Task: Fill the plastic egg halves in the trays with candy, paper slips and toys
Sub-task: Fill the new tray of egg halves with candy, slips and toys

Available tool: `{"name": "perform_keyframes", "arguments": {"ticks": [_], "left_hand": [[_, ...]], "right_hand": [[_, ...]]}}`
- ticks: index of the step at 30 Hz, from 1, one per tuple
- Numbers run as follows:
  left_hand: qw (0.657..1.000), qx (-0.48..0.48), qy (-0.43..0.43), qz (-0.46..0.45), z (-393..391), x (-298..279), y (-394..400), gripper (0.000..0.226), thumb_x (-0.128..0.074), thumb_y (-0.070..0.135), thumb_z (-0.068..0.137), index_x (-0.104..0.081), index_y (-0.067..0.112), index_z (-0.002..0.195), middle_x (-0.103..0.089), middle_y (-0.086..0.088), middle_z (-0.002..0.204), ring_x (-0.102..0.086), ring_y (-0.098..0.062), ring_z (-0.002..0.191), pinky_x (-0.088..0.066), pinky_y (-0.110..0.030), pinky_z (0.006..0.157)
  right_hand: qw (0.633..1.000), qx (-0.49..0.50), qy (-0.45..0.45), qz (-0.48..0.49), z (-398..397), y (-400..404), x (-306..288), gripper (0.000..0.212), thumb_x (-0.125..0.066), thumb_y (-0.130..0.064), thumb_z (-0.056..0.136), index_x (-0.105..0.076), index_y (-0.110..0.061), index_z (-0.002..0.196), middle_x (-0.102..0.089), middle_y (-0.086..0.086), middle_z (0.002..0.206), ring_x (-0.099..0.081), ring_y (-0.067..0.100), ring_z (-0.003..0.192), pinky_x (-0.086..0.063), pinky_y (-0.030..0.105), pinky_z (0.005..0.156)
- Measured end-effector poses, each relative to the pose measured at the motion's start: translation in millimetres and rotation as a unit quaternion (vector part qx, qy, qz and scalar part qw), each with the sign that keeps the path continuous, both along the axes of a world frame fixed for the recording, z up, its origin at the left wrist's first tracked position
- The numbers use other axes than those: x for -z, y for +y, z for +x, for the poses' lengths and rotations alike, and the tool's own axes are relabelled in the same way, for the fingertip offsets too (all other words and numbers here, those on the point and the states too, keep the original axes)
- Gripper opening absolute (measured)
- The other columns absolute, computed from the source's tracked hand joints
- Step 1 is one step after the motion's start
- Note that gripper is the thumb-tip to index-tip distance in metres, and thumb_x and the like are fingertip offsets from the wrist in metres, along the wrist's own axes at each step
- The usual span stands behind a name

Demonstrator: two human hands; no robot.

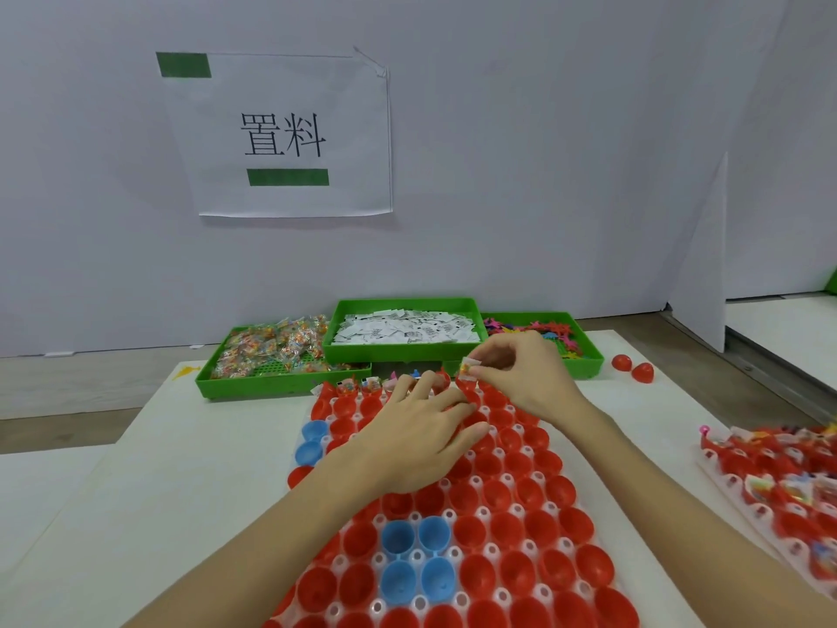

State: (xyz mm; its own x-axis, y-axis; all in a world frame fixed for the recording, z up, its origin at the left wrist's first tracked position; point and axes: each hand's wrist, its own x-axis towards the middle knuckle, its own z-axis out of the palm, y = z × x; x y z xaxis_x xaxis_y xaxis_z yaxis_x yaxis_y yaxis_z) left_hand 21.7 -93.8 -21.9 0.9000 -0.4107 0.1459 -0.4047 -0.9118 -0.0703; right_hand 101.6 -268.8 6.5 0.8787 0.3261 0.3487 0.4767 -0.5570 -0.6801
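both forearms reaching fwd, left hand [419, 430] flat w/ fingers spread, right hand [521, 378] fingertips pinched

The big egg tray [521, 514] fills the middle of the white table [149, 500], so a hand must go over its cups. Both arms lie across it. At 12 o'clock three green bins stand side by side like a wall: candy bin [235, 385], paper slip bin [403, 351], toy bin [589, 362]. At 3 o'clock a filled tray [743, 487] blocks the edge. There is bare table at 9 o'clock, and between the two trays. Two loose red egg halves [632, 367] sit at 2 o'clock.
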Motion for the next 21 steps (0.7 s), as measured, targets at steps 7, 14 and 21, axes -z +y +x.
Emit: {"name": "perform_keyframes", "arguments": {"ticks": [7, 14, 21], "left_hand": [[0.999, -0.01, 0.028, -0.021, 1.0, -0.6, -1.5, 0.063, -0.011, 0.057, 0.107, -0.048, 0.029, 0.15, -0.045, 0.017, 0.151, -0.028, -0.019, 0.139, -0.019, -0.045, 0.115], [0.998, -0.015, 0.056, -0.027, 1.9, -0.5, 1.1, 0.057, -0.015, 0.054, 0.109, -0.041, 0.032, 0.155, -0.039, 0.019, 0.156, -0.025, -0.02, 0.144, -0.015, -0.047, 0.118], [0.997, -0.014, 0.072, -0.025, 2.7, -2.1, 1.2, 0.057, -0.016, 0.055, 0.109, -0.039, 0.033, 0.156, -0.038, 0.018, 0.158, -0.022, -0.021, 0.146, -0.014, -0.051, 0.12]], "right_hand": [[0.986, -0.022, -0.018, -0.167, 18.8, 17.7, 0.4, 0.01, -0.078, -0.02, 0.09, -0.078, -0.014, 0.098, -0.075, -0.002, 0.092, -0.065, 0.007, 0.081, -0.056, 0.022, 0.08], [0.975, -0.011, 0.009, -0.221, 26.2, 23.0, -3.7, 0.006, -0.08, -0.019, 0.088, -0.08, -0.014, 0.091, -0.075, 0.0, 0.09, -0.064, 0.009, 0.08, -0.054, 0.025, 0.075], [0.968, -0.046, 0.077, -0.236, 31.4, 20.6, -19.8, 0.007, -0.081, -0.019, 0.088, -0.081, -0.017, 0.094, -0.071, -0.01, 0.077, -0.065, -0.001, 0.07, -0.049, 0.012, 0.061]]}}
